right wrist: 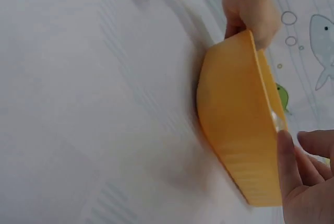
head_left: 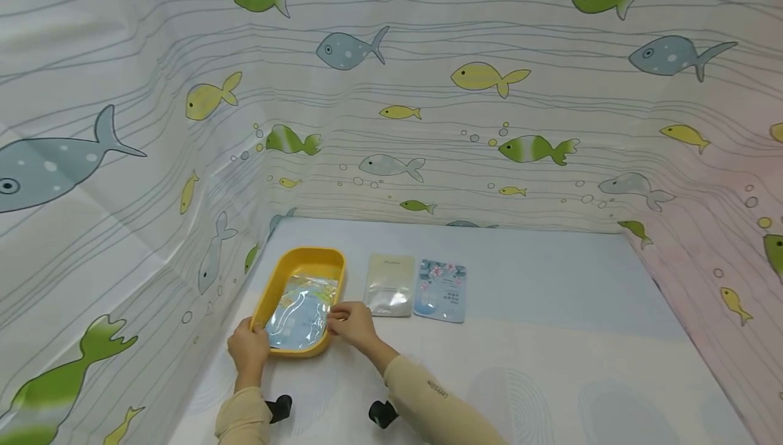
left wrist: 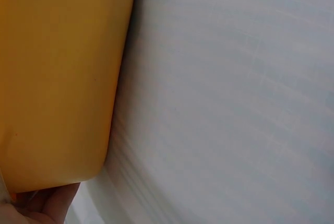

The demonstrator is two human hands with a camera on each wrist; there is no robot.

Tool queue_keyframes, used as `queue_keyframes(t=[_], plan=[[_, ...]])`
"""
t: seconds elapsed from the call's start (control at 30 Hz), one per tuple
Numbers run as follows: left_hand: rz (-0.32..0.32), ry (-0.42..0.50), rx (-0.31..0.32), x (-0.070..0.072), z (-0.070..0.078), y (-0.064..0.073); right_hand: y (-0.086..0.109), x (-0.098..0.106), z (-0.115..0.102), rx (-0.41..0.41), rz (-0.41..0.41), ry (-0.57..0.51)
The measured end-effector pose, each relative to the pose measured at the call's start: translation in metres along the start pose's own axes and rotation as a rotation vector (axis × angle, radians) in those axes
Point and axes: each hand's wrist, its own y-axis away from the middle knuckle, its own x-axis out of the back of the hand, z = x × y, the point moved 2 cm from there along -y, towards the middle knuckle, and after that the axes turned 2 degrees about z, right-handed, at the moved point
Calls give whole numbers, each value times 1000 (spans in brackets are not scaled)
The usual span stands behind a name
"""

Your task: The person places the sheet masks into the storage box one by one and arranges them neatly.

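Observation:
A yellow plastic tub (head_left: 333, 261) stands at the left of the table. Inside lies a shiny light-blue sheet-mask packet (head_left: 300, 319), overlapping at least one more packet beneath it. My left hand (head_left: 249, 348) grips the tub's near left corner, thumb over the rim. At the opposite long side, my right hand (head_left: 355, 323) straddles the rim beside the packet's edge; its thumb (right wrist: 287, 153) lies against the outer wall and the other fingers reach over the inside. To the right lie a beige sachet (head_left: 389, 285) and a blue floral sachet (head_left: 440, 290), side by side.
A fish-printed curtain (head_left: 428, 112) surrounds the white table (head_left: 550, 343) at the back and sides. It runs close along the tub's left. Black pieces (head_left: 383, 414) show by both forearms near the front.

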Motion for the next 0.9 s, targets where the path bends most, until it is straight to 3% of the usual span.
queue_keyframes(t=[0.13, 0.27, 0.37, 0.53, 0.7, 0.9], plan=[[15, 11, -6, -1, 0, 0, 2, 21, 6, 79, 122, -25], [-2, 15, 14, -2, 0, 0, 0, 51, 9, 168, 283, 121], [-14, 5, 29, -2, -1, 0, 0, 76, 12, 176, 411, 241], [-19, 6, 25, -1, -1, 1, 2, 115, 20, 103, 547, 364], [-17, 5, 11, -1, 0, 2, 5, 147, 31, 17, 583, 473], [-15, 2, 16, -2, -1, 1, 7, 172, 40, -92, 593, 579]])
